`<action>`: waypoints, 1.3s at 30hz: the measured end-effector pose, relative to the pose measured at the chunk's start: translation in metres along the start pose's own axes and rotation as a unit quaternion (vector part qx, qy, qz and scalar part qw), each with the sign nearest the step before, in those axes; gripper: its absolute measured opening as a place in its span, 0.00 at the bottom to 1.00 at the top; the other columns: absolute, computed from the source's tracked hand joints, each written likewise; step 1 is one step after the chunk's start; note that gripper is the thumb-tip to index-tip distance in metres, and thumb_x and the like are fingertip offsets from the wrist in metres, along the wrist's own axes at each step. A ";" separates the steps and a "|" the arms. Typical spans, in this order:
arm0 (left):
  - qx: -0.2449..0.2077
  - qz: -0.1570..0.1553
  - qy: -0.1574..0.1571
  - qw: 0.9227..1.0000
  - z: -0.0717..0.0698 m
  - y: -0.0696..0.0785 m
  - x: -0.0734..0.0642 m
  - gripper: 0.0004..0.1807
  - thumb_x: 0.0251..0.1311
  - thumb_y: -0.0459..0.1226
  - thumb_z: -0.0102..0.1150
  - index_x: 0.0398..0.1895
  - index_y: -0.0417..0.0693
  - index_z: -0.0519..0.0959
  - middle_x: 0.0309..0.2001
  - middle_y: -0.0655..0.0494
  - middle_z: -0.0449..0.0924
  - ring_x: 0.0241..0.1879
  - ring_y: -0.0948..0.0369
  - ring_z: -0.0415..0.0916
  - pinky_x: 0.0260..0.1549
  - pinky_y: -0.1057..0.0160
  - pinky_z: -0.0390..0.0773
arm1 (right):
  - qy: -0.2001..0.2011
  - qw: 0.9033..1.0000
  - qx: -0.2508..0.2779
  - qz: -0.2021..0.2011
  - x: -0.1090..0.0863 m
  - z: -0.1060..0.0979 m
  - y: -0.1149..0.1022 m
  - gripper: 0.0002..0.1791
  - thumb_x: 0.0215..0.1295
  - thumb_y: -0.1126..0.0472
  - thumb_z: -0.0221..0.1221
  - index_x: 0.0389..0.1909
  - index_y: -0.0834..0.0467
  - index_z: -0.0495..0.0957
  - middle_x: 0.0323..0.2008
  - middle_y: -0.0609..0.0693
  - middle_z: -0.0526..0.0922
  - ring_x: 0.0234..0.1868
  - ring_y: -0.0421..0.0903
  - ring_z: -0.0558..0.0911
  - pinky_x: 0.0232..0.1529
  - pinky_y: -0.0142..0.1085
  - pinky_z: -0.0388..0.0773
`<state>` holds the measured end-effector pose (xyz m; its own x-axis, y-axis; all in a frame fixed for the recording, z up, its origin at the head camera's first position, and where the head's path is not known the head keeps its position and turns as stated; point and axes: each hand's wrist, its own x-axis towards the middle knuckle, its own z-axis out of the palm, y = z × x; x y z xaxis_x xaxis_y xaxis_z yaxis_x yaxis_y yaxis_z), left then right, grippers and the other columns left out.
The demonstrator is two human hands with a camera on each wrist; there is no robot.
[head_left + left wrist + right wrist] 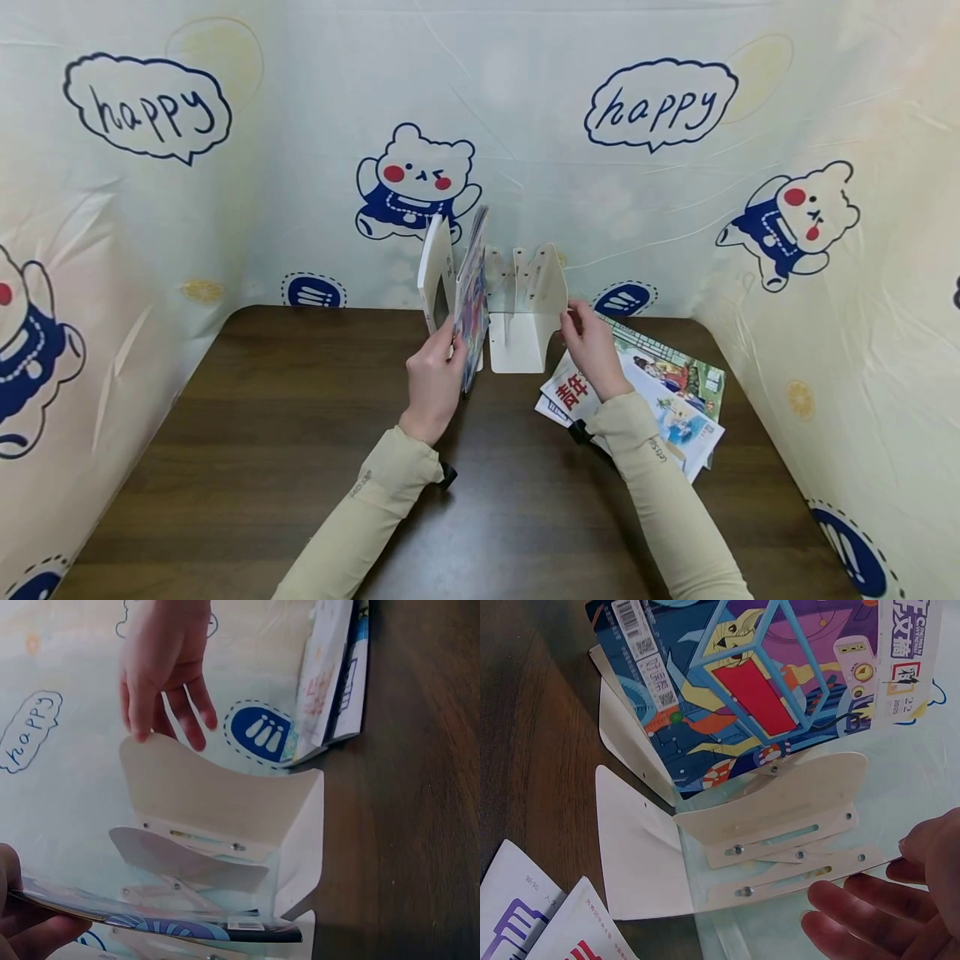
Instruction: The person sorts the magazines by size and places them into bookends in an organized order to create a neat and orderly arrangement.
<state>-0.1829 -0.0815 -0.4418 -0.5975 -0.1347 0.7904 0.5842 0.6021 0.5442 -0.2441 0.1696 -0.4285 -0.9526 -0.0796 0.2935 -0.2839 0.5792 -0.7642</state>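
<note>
Magazine, head view: upright on its edge in the white rack, beside the panel on the rack's left side; whether it touches that panel cannot be told.
Left hand, head view: pinches the magazine's near edge between thumb and fingers.
Right hand, head view: grips the edge of the rack's end panel, near the loose papers on the desk.
Magazine edge, left wrist view: thin and slightly bowed, so probably light and bendy; a grip too near one corner may let it sag or fan open.
Rack, left wrist view: thin plates on a crossed linkage; the plates look stiff, the linkage likely slides, so the end panel is best steadied by its upright edge.
Cover, right wrist view: printed, with a slight sheen; likely slippery, and easily creased at the corners.
Best hold, right wrist view: the flat of both covers near mid-edge, pinched lightly, keeping the pages together.
Right fingers, right wrist view: thumb and forefinger meet at the end panel's edge, the others loosely bent outside it.
</note>
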 end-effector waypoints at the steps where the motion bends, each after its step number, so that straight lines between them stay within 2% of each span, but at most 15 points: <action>1: 0.003 0.000 -0.001 1.000 0.002 -0.001 0.000 0.23 0.68 0.24 0.58 0.66 0.37 0.79 0.52 0.37 0.86 0.49 0.46 0.87 0.41 0.48 0.88 | 0.000 1.000 0.001 0.000 0.000 0.000 0.000 0.18 0.82 0.59 0.51 0.66 0.61 0.73 0.54 0.64 0.84 0.46 0.61 0.88 0.47 0.50 0.88; 12: 0.035 0.024 0.018 0.999 0.019 -0.010 0.000 0.22 0.64 0.22 0.60 0.62 0.37 0.81 0.46 0.38 0.88 0.43 0.46 0.88 0.35 0.48 0.89 | -0.001 1.000 -0.002 0.004 -0.002 -0.001 0.002 0.18 0.82 0.59 0.51 0.67 0.61 0.73 0.55 0.63 0.84 0.46 0.60 0.88 0.47 0.50 0.88; 19: 0.027 0.014 0.015 0.999 0.027 -0.013 0.003 0.21 0.68 0.24 0.58 0.63 0.36 0.80 0.48 0.38 0.87 0.45 0.47 0.88 0.39 0.48 0.89 | 0.003 1.000 0.002 -0.003 -0.001 -0.002 0.001 0.18 0.82 0.59 0.51 0.66 0.61 0.73 0.54 0.63 0.84 0.46 0.61 0.88 0.46 0.50 0.88; 26: 0.028 0.004 0.034 0.999 0.034 -0.020 0.001 0.21 0.66 0.23 0.60 0.62 0.36 0.81 0.46 0.38 0.88 0.43 0.47 0.88 0.36 0.47 0.88 | 0.000 1.000 0.005 -0.004 -0.001 -0.001 0.000 0.18 0.82 0.59 0.51 0.66 0.61 0.73 0.54 0.63 0.84 0.45 0.60 0.88 0.46 0.49 0.89; 33: 0.034 -0.007 0.029 0.999 0.040 -0.023 0.001 0.20 0.68 0.24 0.60 0.62 0.35 0.81 0.44 0.39 0.88 0.41 0.47 0.88 0.35 0.49 0.89 | 0.005 1.000 -0.002 -0.005 0.000 0.000 0.001 0.18 0.82 0.60 0.51 0.66 0.60 0.73 0.54 0.62 0.84 0.44 0.56 0.88 0.45 0.49 0.89; 39: 0.036 -0.006 0.030 0.999 0.042 -0.025 -0.001 0.21 0.67 0.24 0.61 0.63 0.37 0.81 0.46 0.39 0.88 0.44 0.47 0.88 0.36 0.49 0.89 | 0.004 1.000 -0.002 -0.002 0.000 0.000 0.001 0.19 0.83 0.58 0.51 0.67 0.60 0.72 0.54 0.62 0.84 0.44 0.56 0.88 0.45 0.49 0.89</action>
<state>-0.2197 -0.0631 -0.4682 -0.5686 -0.1886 0.8007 0.5349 0.6547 0.5341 -0.2447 0.1698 -0.4296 -0.9506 -0.0764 0.3009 -0.2876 0.5817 -0.7609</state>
